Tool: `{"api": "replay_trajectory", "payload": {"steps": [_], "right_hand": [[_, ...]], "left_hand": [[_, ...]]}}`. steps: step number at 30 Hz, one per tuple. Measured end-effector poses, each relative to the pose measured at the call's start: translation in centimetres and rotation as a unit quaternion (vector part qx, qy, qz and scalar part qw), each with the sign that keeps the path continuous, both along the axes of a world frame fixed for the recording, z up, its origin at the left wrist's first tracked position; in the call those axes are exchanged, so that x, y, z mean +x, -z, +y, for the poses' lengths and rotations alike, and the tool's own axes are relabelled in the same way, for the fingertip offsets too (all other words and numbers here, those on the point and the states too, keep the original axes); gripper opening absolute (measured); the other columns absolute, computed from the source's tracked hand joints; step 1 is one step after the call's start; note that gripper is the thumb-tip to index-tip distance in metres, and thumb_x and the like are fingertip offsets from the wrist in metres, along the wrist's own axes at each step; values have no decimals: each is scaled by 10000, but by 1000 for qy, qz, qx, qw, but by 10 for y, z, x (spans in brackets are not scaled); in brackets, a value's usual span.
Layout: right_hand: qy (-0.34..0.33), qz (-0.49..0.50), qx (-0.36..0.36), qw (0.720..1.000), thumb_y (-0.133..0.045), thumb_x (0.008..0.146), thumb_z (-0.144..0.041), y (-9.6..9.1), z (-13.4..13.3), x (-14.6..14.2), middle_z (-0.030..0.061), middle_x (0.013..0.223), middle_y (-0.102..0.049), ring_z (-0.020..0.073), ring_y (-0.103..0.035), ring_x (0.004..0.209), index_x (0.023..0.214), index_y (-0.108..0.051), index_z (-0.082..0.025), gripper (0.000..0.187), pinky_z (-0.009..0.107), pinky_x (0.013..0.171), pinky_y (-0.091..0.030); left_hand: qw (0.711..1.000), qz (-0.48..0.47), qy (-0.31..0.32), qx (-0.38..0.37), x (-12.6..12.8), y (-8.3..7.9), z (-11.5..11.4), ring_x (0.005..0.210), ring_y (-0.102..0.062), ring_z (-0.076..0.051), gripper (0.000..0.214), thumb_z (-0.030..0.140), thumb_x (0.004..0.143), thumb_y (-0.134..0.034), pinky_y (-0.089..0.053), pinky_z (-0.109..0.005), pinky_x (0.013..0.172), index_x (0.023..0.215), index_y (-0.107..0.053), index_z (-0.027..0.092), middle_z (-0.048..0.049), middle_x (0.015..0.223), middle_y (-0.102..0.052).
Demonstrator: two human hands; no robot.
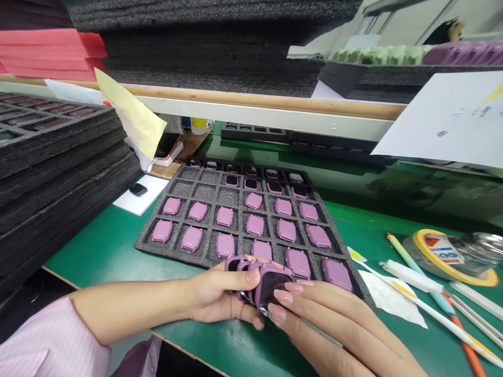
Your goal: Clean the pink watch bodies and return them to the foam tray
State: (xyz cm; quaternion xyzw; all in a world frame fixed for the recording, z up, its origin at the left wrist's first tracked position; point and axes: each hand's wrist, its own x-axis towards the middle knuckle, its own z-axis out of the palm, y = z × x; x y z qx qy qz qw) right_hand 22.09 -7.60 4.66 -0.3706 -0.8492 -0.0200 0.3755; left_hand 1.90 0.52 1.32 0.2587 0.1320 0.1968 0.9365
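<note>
At the near side of the foam tray [227,197], a small stack of purple watches [271,287] is standing on edge in the left hand [215,294], the frontmost one showing its dark screen. Left grip: clamping on the stack, thumb pressing from above, fingers curling beneath. Right hand [330,327]: fingers are extending over the front watch, fingertips touching near its right edge; the thumb is hiding from view, so cannot tell whether this grip is closing on anything.

Within the tray, purple cases [255,225] are lying back side up in the nearer rows, one per compartment. Dark-screened watches [251,184] are sitting in the two far rows. Tray is resting on the green table [102,256].

Left of the tray, a black watch [138,189] is lying on a white sheet [132,206], beside a tall stack of black foam trays [63,193]. A yellow printed sheet [133,118] is jutting out above them.

Right of the tray, a white tissue [396,302], an orange-ended pen [467,345] and a tape roll [446,248] are lying near one another. Behind, a wood-edged shelf [236,98] is carrying dark foam [204,63] and red foam [43,55].
</note>
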Motion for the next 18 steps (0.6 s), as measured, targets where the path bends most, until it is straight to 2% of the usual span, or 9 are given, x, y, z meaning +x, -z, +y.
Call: {"api": "replay_trajectory", "payload": {"steps": [2, 4, 6, 8, 10, 12, 14, 16, 18], "right_hand": [[0, -5, 44, 999, -682, 924, -187, 3, 9, -3, 41, 1023, -791, 238, -736, 951, 1353, -644, -257, 436, 400, 939, -597], [16, 27, 44, 999, -770, 870, -271, 6, 17, -9, 55, 931, -763, 225, -706, 822, 1391, -597, -217, 551, 394, 802, -598], [29, 63, -18, 997, -748, 896, -367, 8, 22, -16, 47, 847, -702, 196, -650, 736, 1431, -540, -187, 601, 352, 680, -572], [27, 96, -80, 992, -729, 914, -341, 9, 24, -20, 26, 830, -658, 167, -614, 725, 1401, -545, -200, 539, 300, 646, -558], [19, 138, -113, 984, -733, 900, -257, 10, 23, -21, 37, 942, -676, 168, -629, 823, 1357, -560, -238, 489, 279, 705, -574], [12, 182, -133, 974, -727, 885, -222, 12, 22, -20, 61, 1116, -679, 191, -635, 996, 1379, -533, -268, 533, 285, 803, -584], [11, 204, -145, 968, -708, 886, -197, 14, 22, -18, 63, 1210, -659, 207, -605, 1127, 1416, -508, -297, 575, 302, 902, -571], [11, 207, -156, 966, -695, 889, -179, 16, 23, -17, 53, 1237, -652, 207, -583, 1179, 1431, -501, -317, 592, 317, 974, -547], [9, 206, -164, 965, -690, 890, -175, 18, 23, -17, 45, 1265, -647, 206, -573, 1207, 1431, -500, -326, 593, 330, 1022, -529]], "left_hand": [[1000, 7, -20, -9, 0, -3, -1, 655, -599, -93, 484, 448, 701, -900, -451, -179, 512, 1036, -710, 155, -17, 809, -639], [999, 14, -37, -4, 1, -4, -2, 614, -565, -71, 425, 409, 699, -909, -376, -158, 467, 974, -696, 164, -11, 807, -638], [998, 30, -49, 9, 3, -5, -4, 583, -541, -58, 438, 400, 668, -930, -315, -155, 439, 940, -687, 156, -21, 816, -654], [997, 51, -60, 14, 4, -4, -5, 581, -550, -62, 490, 420, 622, -951, -292, -158, 426, 927, -687, 143, -30, 812, -661], [995, 70, -72, -6, 5, -3, -7, 572, -552, -62, 516, 445, 599, -957, -297, -156, 430, 928, -693, 149, -8, 762, -637], [994, 79, -74, -26, 4, -3, -7, 564, -559, -64, 536, 506, 607, -937, -311, -156, 434, 940, -713, 150, -3, 736, -632], [996, 68, -59, -27, 4, -4, -7, 617, -622, -92, 576, 580, 639, -892, -300, -154, 415, 976, -740, 138, -50, 803, -686], [999, 37, -34, -16, 2, -4, -5, 725, -695, -145, 617, 629, 675, -846, -258, -154, 379, 1018, -758, 123, -112, 900, -733], [1000, 6, -14, -6, 1, -3, -4, 760, -719, -162, 607, 628, 703, -827, -246, -151, 368, 1017, -765, 112, -134, 922, -751]]}}
